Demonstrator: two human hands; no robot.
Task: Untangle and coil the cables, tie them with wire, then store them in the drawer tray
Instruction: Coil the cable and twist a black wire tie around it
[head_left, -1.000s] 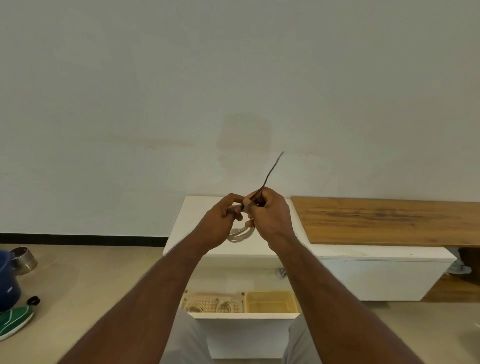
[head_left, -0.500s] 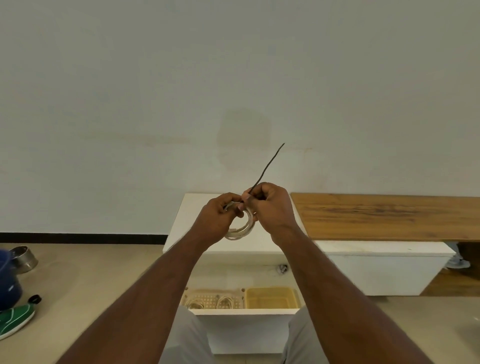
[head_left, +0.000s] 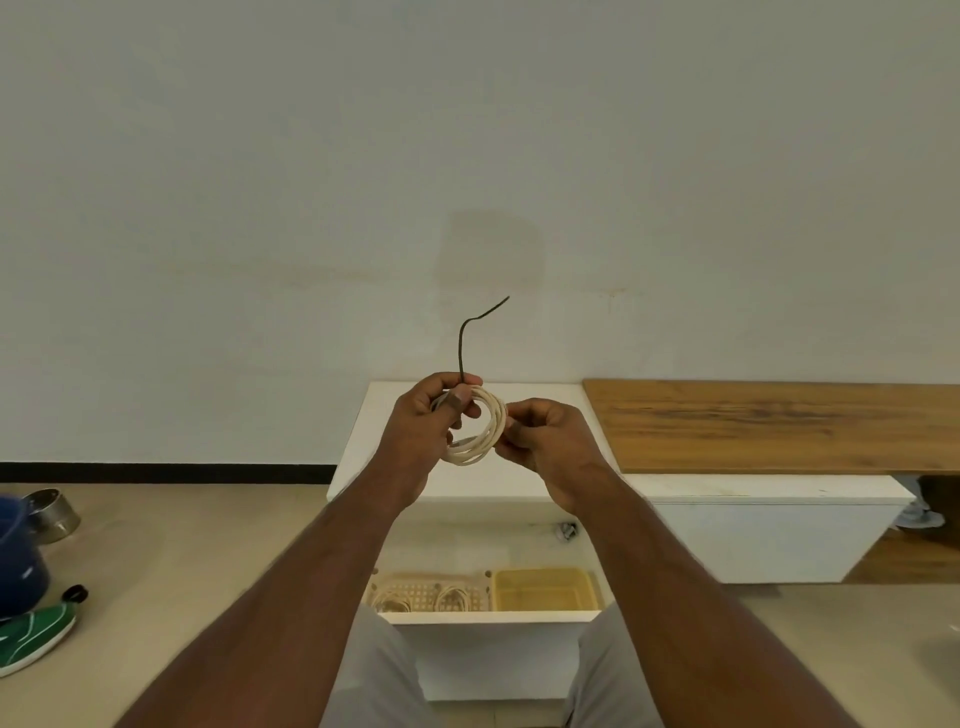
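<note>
Just below the frame's centre, the left hand (head_left: 423, 423) curls its grip round the left side of the coiled white cable (head_left: 480, 434), also pinning the base of the dark tie wire (head_left: 462, 343). The wire's long axis rises straight up from that grip, its tip bending right. The right hand (head_left: 540, 441) pinches the coil's right edge, nearer the free end, likely to wrap it.

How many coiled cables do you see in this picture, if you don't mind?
3: one coiled cable held between the left hand and right hand, and two in the left drawer tray, at and. The arms may hide more.
</note>
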